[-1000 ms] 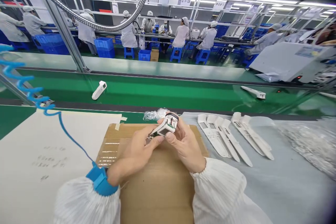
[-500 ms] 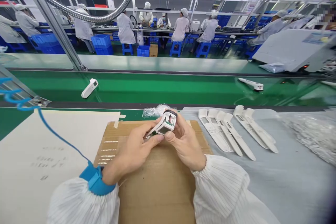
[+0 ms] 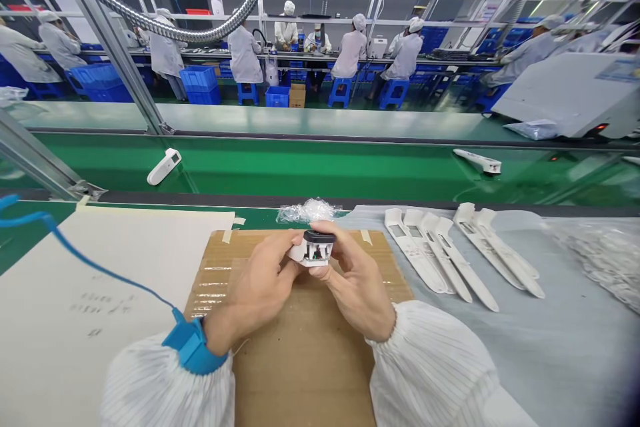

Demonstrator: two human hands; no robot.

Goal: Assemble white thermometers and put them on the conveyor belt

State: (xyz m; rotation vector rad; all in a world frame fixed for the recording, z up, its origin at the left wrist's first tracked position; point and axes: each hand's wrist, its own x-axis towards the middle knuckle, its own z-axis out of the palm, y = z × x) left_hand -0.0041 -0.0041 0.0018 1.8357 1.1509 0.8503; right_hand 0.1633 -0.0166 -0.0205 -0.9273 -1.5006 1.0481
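Observation:
A partly open white handheld device point(image 3: 317, 251) with a black end cap is held above the cardboard sheet point(image 3: 300, 360). Its end faces me, and small inner parts with some green and red show through the opening. My left hand point(image 3: 260, 283) is closed on its left side, thumb below and fingers above. At the other side, my right hand point(image 3: 361, 283) grips the end by the cap, with the thumb underneath. A blue wrist strap point(image 3: 197, 347) with a coiled cord circles my left wrist. Fingers cover much of the device's body.
Several white shell halves point(image 3: 440, 247) lie on a grey sheet at right, beside bagged clear plastic point(image 3: 600, 267). Crumpled plastic wrap point(image 3: 310, 210) sits behind the cardboard. Two white devices point(image 3: 165, 167) rest on the green conveyor point(image 3: 310, 167). Co-workers sit and stand beyond.
The device has been turned: its screen side faced up toward me before, and now its open end with the black cap faces me. Both hands still hold it, slightly lower.

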